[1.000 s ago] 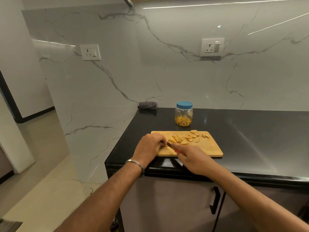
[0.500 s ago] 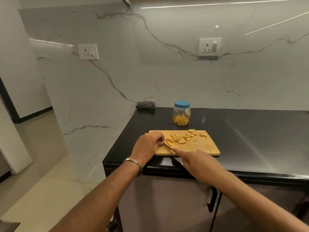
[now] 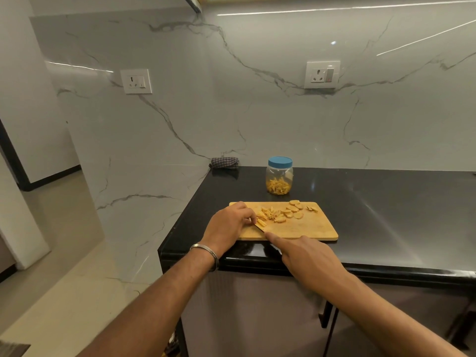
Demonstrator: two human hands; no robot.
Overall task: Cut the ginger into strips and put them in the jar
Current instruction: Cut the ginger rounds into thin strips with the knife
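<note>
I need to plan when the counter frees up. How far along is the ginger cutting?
Partly done. The jar holds some strips already, its blue lid on. In hand: the left hand steadies ginger on the cutting board while the right hand works the knife beside a small pile of strips. Left: several round slices are uncut, and the board's strips are not yet in the jar.

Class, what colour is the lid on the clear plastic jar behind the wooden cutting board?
Blue lid, seen in the head view.
</note>
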